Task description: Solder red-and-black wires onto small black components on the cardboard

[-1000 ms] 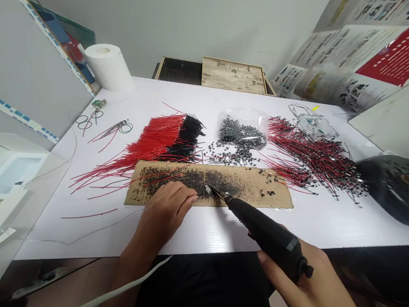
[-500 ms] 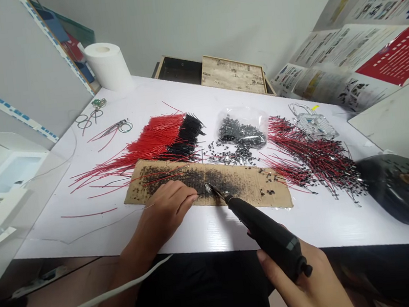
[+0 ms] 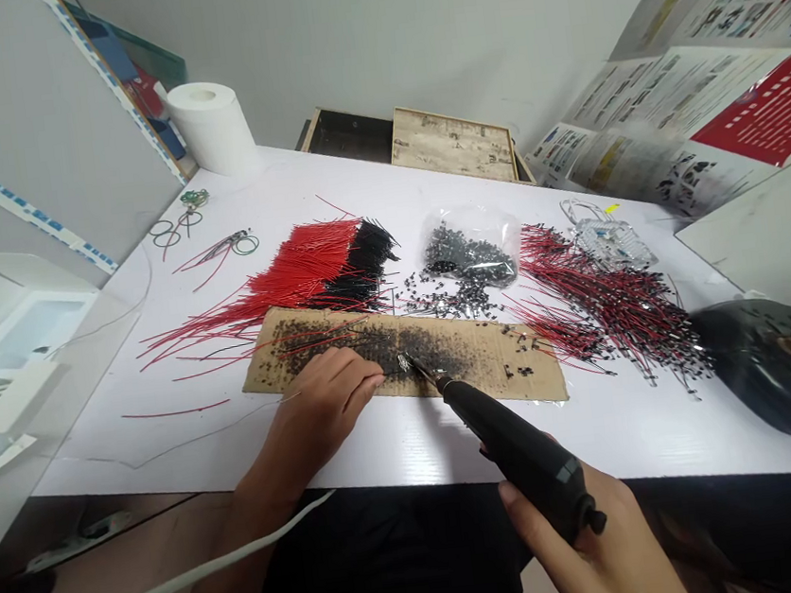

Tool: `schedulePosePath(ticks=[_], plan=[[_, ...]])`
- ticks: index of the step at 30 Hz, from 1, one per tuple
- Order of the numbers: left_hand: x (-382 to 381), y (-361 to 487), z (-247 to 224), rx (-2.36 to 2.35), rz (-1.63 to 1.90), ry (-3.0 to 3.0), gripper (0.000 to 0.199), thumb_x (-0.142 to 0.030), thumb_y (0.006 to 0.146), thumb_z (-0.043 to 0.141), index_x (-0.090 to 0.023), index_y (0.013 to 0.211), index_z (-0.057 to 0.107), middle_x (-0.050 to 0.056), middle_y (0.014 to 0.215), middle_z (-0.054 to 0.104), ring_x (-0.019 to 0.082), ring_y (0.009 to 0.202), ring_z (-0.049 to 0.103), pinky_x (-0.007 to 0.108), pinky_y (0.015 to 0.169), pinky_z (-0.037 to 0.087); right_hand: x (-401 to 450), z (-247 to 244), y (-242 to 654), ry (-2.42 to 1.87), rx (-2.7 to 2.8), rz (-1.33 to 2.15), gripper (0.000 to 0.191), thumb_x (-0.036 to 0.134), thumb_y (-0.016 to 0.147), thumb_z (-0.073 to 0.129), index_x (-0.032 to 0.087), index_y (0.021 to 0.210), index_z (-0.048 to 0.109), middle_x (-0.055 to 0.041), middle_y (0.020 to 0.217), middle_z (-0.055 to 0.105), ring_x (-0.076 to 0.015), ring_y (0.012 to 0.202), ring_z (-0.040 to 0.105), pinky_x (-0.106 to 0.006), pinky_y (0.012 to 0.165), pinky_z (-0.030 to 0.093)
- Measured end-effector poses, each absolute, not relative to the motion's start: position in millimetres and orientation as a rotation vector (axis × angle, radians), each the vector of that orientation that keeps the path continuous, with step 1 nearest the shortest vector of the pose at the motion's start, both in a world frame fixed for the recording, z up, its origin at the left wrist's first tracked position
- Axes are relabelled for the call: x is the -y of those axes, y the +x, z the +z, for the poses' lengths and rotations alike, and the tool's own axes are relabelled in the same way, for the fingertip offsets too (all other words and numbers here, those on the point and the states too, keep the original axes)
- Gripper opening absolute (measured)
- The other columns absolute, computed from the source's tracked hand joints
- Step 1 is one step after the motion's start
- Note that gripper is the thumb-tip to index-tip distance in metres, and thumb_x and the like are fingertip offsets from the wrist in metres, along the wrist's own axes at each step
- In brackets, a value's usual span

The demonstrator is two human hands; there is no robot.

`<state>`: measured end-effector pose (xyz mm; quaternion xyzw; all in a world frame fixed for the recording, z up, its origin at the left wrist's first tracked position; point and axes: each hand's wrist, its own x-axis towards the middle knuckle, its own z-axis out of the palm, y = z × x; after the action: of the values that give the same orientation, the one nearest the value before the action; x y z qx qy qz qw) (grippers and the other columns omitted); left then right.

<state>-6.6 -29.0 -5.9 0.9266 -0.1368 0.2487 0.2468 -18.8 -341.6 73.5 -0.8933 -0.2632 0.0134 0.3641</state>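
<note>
My right hand (image 3: 609,539) is wrapped round a black soldering iron (image 3: 517,449). Its metal tip reaches down to small shiny metal pieces on the scorched cardboard strip (image 3: 540,380). My left hand (image 3: 335,389) rests on the cardboard with thumb and forefinger pinched together. A thin dark wire end sticks out from that pinch toward the iron's tip. A thin grey strand (image 3: 218,433) runs across the table to the back of my left hand; the hand hides where it goes. Loose red and black wires (image 3: 321,335) lie on the cardboard just beyond my left knuckles.
Behind the cardboard are piles of red wires (image 3: 312,258) and black wires (image 3: 364,267), plus a clear bag (image 3: 473,254) of small black parts. Red wires with black ends (image 3: 602,297) are heaped at right, beside a black rounded object (image 3: 775,367). A paper roll (image 3: 212,132) stands back left.
The whole view has shifted very slightly. Both hands and the soldering iron stay in practically the same place on the cardboard.
</note>
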Motion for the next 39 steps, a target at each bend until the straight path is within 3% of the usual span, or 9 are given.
schedulePosePath(ticks=[5,11,17,22,27,32,36,39], plan=[[28.9,-6.9,-4.8,0.396,0.688,2.538,0.017,-0.021,0.119,0.058,-0.02,0.107,0.07,0.0,0.097,0.072,0.017,0.091,0.066,0.032,0.09,0.05,342.4,72.7,-19.5,-2.29,0.681,0.039,0.028,0.037,0.114,0.063,0.03,0.138,0.075,0.0047,0.087,0.079,-0.0144,0.077,0.081,-0.019,0.08,0.068],[29.4,-7.0,-4.6,0.384,0.684,2.53,0.018,-0.022,0.119,0.058,-0.021,0.107,0.07,0.0,0.098,0.073,0.017,0.091,0.066,0.033,0.09,0.049,341.8,73.2,-17.9,-2.309,0.679,0.035,0.03,0.037,0.114,0.062,0.029,0.141,0.075,0.0068,0.076,0.073,-0.0129,0.062,0.071,-0.017,0.062,0.062],[29.5,-6.5,-5.4,0.391,0.695,2.519,0.017,-0.021,0.119,0.058,-0.02,0.107,0.069,0.0,0.098,0.072,0.017,0.092,0.065,0.033,0.089,0.049,341.5,73.4,-17.5,-2.292,0.689,0.036,0.028,0.035,0.114,0.063,0.028,0.138,0.076,0.0038,0.091,0.081,-0.0126,0.085,0.084,-0.014,0.085,0.066],[29.2,-6.9,-5.4,0.399,0.688,2.518,0.016,-0.019,0.118,0.059,-0.02,0.107,0.07,0.0,0.097,0.07,0.017,0.091,0.063,0.033,0.089,0.048,341.3,74.6,-17.5,-2.288,0.678,0.015,0.032,0.036,0.113,0.063,0.027,0.14,0.077,0.0032,0.094,0.084,-0.0118,0.092,0.087,-0.012,0.089,0.065],[29.1,-6.8,-6.3,0.393,0.676,2.518,0.016,-0.019,0.118,0.059,-0.02,0.107,0.07,0.0,0.098,0.07,0.017,0.091,0.064,0.032,0.09,0.048,339.8,74.7,-15.3,-2.297,0.706,-0.015,0.031,0.034,0.112,0.062,0.026,0.137,0.079,-0.001,0.11,0.09,-0.0122,0.107,0.089,-0.01,0.095,0.062],[29.0,-6.6,-7.6,0.389,0.68,2.514,0.016,-0.02,0.119,0.058,-0.02,0.107,0.07,0.0,0.098,0.071,0.017,0.092,0.065,0.033,0.089,0.049,341.8,71.2,-15.9,-2.294,0.705,0.009,0.03,0.034,0.113,0.063,0.031,0.14,0.076,0.0039,0.111,0.089,-0.0112,0.104,0.088,-0.011,0.091,0.064],[28.9,-6.6,-6.9,0.388,0.676,2.516,0.017,-0.02,0.119,0.058,-0.02,0.107,0.07,0.0,0.098,0.071,0.017,0.092,0.065,0.032,0.09,0.049,345.1,69.6,-17.9,-2.312,0.72,0.006,0.031,0.034,0.114,0.062,0.029,0.14,0.076,-0.0005,0.116,0.089,-0.0138,0.11,0.088,-0.014,0.096,0.065],[28.7,-6.6,-6.4,0.385,0.669,2.517,0.016,-0.02,0.119,0.059,-0.02,0.107,0.07,0.0,0.098,0.071,0.017,0.092,0.065,0.032,0.09,0.049,345.8,69.4,-18.5,-2.304,0.71,0.008,0.032,0.033,0.114,0.062,0.033,0.144,0.074,0.0021,0.116,0.089,-0.0109,0.109,0.087,-0.012,0.098,0.063]])
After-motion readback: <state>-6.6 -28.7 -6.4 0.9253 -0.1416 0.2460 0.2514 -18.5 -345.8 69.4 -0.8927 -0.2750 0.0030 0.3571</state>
